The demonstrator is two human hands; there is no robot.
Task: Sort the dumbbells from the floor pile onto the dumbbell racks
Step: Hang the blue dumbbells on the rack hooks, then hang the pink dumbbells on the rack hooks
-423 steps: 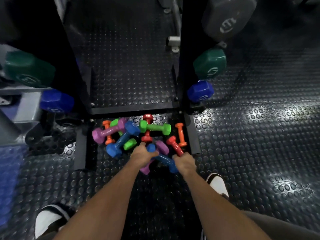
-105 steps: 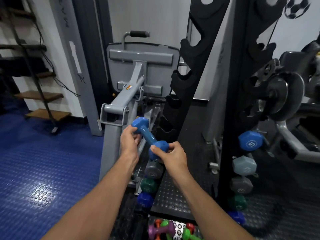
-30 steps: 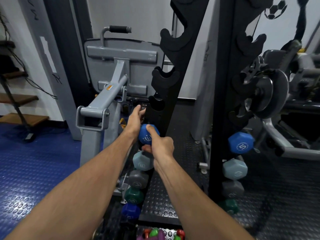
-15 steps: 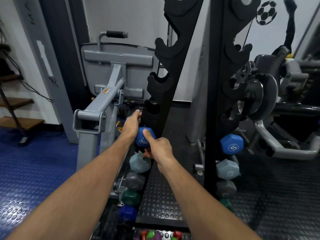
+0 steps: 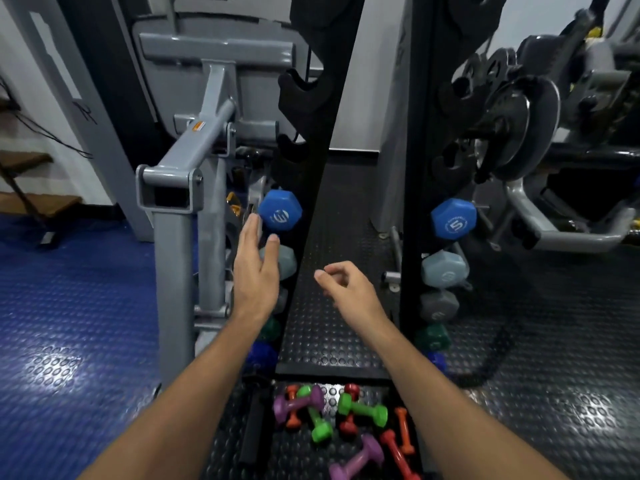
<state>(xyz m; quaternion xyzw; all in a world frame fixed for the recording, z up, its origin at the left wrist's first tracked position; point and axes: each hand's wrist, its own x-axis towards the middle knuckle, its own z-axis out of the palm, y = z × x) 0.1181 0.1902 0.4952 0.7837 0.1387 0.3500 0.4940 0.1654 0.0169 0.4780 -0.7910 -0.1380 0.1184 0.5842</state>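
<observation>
With the blue dumbbell (image 5: 280, 210) seated in the left rack (image 5: 304, 140) cradle, left hand (image 5: 255, 271) hovers spread beside it, right hand (image 5: 349, 289) loosely curled, empty; floor pile (image 5: 346, 424) waits below.

Two black racks (image 5: 420, 140) stand upright. The left rack shows five dumbbell heads (image 5: 280, 210), the right rack five as well. The floor pile (image 5: 349, 427) holds two green dumbbells, two purple ones and about four red or orange ones, some partly hidden. Two bare hands (image 5: 254, 271) are in view.
</observation>
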